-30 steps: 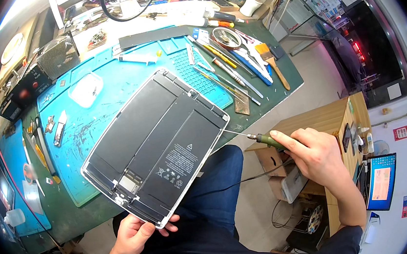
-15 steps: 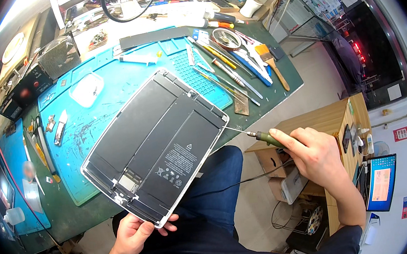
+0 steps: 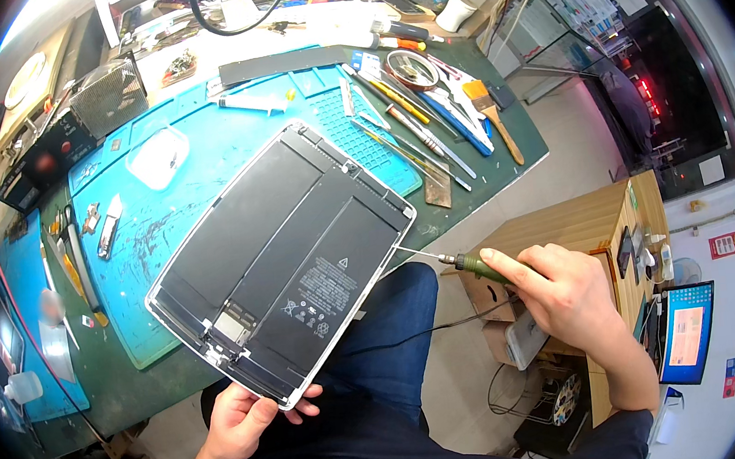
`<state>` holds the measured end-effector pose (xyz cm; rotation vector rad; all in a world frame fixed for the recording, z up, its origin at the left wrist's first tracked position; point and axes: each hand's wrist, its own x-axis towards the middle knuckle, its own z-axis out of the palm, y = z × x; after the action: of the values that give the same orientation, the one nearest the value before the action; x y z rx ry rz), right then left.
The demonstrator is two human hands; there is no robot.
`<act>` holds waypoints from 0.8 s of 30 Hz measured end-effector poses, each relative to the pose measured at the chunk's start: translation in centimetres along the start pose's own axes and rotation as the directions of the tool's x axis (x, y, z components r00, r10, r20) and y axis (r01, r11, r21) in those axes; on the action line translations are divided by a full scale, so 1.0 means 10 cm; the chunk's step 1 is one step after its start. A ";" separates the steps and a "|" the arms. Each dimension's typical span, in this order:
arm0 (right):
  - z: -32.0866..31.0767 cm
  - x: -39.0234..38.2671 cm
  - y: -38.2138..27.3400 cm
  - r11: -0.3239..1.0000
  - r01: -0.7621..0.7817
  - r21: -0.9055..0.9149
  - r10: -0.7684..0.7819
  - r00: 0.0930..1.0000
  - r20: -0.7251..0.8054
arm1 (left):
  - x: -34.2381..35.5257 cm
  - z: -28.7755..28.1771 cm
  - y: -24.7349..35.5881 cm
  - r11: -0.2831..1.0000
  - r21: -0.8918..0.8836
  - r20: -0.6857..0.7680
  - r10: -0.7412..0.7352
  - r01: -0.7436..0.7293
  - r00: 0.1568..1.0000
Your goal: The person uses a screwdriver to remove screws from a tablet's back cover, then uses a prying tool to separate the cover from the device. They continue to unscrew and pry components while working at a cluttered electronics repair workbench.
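Observation:
An opened tablet [image 3: 259,204] lies tilted, its inside facing up with dark battery cells, partly over a blue work mat [image 3: 142,326] and partly over my lap. My left hand [image 3: 246,423] pinches its near corner, thumb on top and fingers beneath. In my right hand [image 3: 559,286] is a green-handled, pen-shaped tool [image 3: 475,265] with a long thin metal tip, index finger stretched along the handle. The tip meets the tablet's right rim, below the far right corner. A black cord [image 3: 430,331] runs under the right hand toward my leg.
Tweezers, pens, a brush [image 3: 499,124] and a tape roll [image 3: 412,70] crowd the bench's right side. A syringe [image 3: 251,103] and a clear dish [image 3: 159,158] lie behind the tablet. At left stand a utility knife [image 3: 108,228] and a black box [image 3: 43,163].
My right hand has shifted slightly left and toward me, so the tool's tip has slid a little nearer along the tablet's right rim. My left hand keeps its hold.

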<state>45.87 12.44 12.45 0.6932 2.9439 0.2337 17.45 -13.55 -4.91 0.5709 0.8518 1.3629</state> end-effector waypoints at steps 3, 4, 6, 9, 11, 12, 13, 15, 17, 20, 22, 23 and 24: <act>0.01 -0.02 -0.04 1.000 0.004 0.018 -0.004 1.000 0.001 | 0.00 0.00 0.00 1.000 -0.001 0.001 0.003 -0.003 1.000; 0.01 -0.02 -0.07 1.000 0.004 0.018 -0.004 1.000 -0.001 | 0.01 0.00 0.00 1.000 -0.001 0.001 0.003 -0.003 1.000; 0.01 -0.04 -0.11 1.000 0.003 0.017 -0.003 1.000 -0.006 | 0.01 0.00 -0.01 1.000 -0.002 0.001 0.003 -0.003 1.000; 0.01 -0.06 -0.13 1.000 0.005 0.027 -0.005 1.000 -0.005 | 0.01 0.00 -0.02 1.000 0.006 0.001 0.003 -0.003 1.000; 0.00 -0.05 -0.18 0.998 -0.003 0.058 0.002 1.000 0.009 | 0.02 0.00 -0.02 1.000 0.029 -0.011 0.007 -0.006 1.000; 0.00 -0.05 -0.20 0.997 -0.006 0.074 0.005 1.000 0.016 | 0.02 0.01 -0.02 1.000 0.017 -0.008 0.005 -0.005 1.000; 0.01 -0.06 -0.20 0.998 0.006 0.069 -0.007 1.000 0.010 | 0.01 0.01 -0.01 1.000 0.004 -0.003 0.003 -0.003 1.000; 0.04 -0.08 -0.20 0.998 0.033 0.059 -0.033 0.999 -0.001 | 0.01 0.01 0.00 1.000 -0.008 0.002 -0.001 0.001 1.000; 0.06 -0.09 -0.20 0.997 0.037 0.061 -0.036 0.999 -0.010 | 0.01 0.02 0.01 1.000 -0.005 0.000 -0.004 0.004 1.000; 0.07 -0.10 -0.23 0.995 0.051 0.088 -0.050 0.999 -0.009 | 0.01 0.01 0.01 1.000 -0.003 0.002 -0.005 0.005 1.000; 0.07 -0.11 -0.25 0.993 0.059 0.102 -0.058 0.998 -0.008 | 0.03 0.02 0.01 1.000 -0.006 0.012 -0.002 0.002 1.000; 0.08 -0.11 -0.26 0.992 0.064 0.104 -0.063 0.998 -0.011 | 0.03 0.02 0.01 1.000 -0.007 0.015 0.001 -0.001 1.000; 0.09 -0.12 -0.28 0.992 0.069 0.106 -0.068 0.998 -0.013 | 0.03 0.02 0.01 1.000 -0.008 0.015 -0.002 0.002 1.000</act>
<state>45.83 9.59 11.21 0.6039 3.0010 0.0753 17.58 -13.26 -4.75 0.5727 0.8341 1.3581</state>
